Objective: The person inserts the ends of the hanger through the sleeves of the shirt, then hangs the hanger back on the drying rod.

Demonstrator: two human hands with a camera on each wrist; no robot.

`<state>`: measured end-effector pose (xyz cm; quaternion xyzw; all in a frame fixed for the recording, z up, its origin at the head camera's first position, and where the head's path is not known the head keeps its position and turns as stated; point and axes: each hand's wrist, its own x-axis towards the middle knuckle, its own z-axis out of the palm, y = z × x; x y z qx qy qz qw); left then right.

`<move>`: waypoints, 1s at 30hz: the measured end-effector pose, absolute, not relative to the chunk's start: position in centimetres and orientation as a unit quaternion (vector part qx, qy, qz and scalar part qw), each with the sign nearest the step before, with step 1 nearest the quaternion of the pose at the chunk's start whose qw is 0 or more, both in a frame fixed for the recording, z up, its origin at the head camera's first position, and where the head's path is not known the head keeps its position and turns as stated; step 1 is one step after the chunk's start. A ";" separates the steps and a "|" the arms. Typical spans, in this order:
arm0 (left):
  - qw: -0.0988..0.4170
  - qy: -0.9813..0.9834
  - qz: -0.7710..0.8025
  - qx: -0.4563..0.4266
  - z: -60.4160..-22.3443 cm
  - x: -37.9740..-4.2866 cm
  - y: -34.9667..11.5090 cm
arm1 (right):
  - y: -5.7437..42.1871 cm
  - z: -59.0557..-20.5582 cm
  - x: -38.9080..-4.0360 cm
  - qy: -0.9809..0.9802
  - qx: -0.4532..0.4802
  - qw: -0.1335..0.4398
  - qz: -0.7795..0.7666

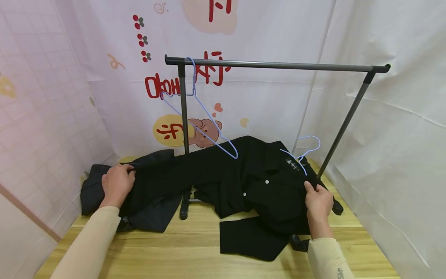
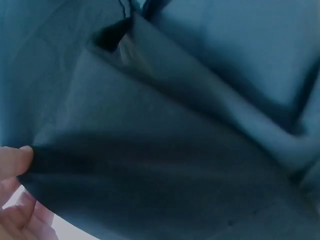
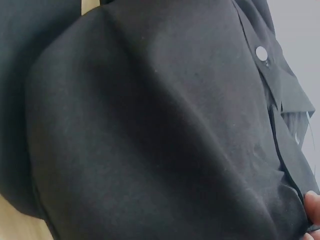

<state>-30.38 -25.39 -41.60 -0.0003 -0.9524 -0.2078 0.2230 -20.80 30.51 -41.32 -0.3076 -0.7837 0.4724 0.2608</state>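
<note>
A black shirt with white buttons is spread across the rack's lower part. My left hand pinches the end of its long sleeve at the left; in the left wrist view the thumb presses on the cloth's edge. At the right, my right hand pinches the shirt near the collar, and its fingertips show at the right wrist view's corner. A light blue hanger pokes out of the neck opening, its lower part hidden by cloth. The other sleeve hangs down toward the table's front.
A dark navy garment lies bunched at the left, partly under the sleeve. The grey metal rack stands over the wooden table. Another blue hanger hangs from its bar's left end. Printed cloth closes off the back.
</note>
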 end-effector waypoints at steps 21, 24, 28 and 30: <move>0.098 -0.922 -0.232 -0.294 -47.4 -26.4 -6.5 | 29.7 -42.0 -21.3 -0.781 -0.305 0.280 0.469; 0.012 -0.925 -0.175 -0.336 -47.8 -24.7 -3.5 | 29.7 -42.0 -21.3 -0.783 -0.300 0.273 0.471; -0.036 -0.938 -0.060 -0.338 -48.5 -23.4 -1.2 | 29.7 -42.2 -21.4 -0.786 -0.299 0.268 0.470; -0.046 -0.942 -0.041 -0.331 -48.9 -23.1 -0.8 | 29.7 -42.3 -21.4 -0.786 -0.299 0.267 0.471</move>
